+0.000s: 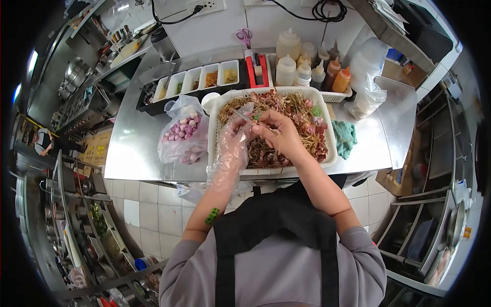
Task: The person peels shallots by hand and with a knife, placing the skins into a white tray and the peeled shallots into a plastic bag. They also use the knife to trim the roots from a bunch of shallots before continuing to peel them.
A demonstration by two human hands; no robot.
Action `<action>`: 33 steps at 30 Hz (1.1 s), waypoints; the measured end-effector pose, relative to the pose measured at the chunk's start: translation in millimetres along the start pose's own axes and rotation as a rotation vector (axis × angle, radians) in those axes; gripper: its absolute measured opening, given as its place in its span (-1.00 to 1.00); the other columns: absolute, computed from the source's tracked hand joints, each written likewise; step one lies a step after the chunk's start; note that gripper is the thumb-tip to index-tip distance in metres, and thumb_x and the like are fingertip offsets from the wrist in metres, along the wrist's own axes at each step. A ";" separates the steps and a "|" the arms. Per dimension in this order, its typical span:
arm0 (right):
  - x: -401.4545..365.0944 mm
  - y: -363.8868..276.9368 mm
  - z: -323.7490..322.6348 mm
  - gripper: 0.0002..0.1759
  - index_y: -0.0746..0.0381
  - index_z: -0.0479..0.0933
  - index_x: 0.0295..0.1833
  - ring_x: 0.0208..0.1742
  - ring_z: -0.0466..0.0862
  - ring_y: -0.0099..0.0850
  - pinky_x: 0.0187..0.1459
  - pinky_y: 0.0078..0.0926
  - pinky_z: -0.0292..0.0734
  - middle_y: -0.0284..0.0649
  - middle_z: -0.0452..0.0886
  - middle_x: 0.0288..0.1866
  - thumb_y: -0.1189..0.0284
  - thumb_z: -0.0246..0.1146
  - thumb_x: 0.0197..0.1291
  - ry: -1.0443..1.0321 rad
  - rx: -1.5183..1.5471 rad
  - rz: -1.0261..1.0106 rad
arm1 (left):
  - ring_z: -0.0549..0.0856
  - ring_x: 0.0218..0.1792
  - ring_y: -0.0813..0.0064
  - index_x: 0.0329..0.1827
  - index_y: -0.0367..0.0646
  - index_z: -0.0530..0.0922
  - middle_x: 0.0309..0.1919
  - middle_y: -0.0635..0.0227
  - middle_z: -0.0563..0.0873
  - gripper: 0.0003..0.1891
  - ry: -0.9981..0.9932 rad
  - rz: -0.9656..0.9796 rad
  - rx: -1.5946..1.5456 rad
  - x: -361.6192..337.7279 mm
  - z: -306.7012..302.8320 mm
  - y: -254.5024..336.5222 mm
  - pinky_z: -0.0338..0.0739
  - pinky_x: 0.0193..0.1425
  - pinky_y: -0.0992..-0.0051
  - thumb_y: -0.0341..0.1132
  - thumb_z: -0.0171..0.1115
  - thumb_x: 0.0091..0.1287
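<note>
My left hand (pixel 235 130), in a clear plastic glove, is closed with its fingertips together over the white basket (pixel 330 148). Bare and pinched, my right hand (pixel 281 134) meets it there. A thin blade-like tool (pixel 241 114) and a bit of green show at the fingertips; which hand grips the tool, and what else is held, I cannot make out. Dry roots and reddish skins (pixel 271 153) fill the basket below both hands. Left of it sits a clear plastic bag (pixel 169 148) of small purple shallots (pixel 183 129).
Squeeze bottles (pixel 286 70) stand behind the basket, beside a red box (pixel 257 70). White containers of chopped ingredients (pixel 211 77) are at back left. A green cloth (pixel 344 138) and tied plastic bag (pixel 369 97) lie right. At far left is another person (pixel 43 140).
</note>
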State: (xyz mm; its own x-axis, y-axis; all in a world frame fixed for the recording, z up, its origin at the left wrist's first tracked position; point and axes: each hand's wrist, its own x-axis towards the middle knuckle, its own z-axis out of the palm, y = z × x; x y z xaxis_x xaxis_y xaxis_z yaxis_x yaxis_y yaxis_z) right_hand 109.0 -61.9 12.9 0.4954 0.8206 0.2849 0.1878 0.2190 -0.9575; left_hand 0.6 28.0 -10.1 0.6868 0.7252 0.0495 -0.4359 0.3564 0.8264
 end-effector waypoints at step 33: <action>-3.4 -14.7 1.5 -0.59 0.27 0.35 0.18 -0.32 0.50 -0.43 -0.17 -0.48 0.44 -0.18 0.52 -0.36 0.39 0.19 0.27 -0.159 -0.239 0.029 | 0.56 0.11 0.41 0.13 -0.24 0.38 0.06 0.19 0.55 -0.61 0.058 0.000 -0.290 1.7 -14.1 5.5 0.48 0.25 0.47 -0.51 0.22 0.24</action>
State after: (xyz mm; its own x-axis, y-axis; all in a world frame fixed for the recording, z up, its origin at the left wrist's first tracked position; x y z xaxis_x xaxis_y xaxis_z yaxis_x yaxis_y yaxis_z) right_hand 103.3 -67.1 26.0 0.3677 0.9014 0.2284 0.3789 0.0790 -0.9221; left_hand -8.8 39.5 -13.4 0.6560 0.7547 0.0110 -0.5898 0.5034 0.6315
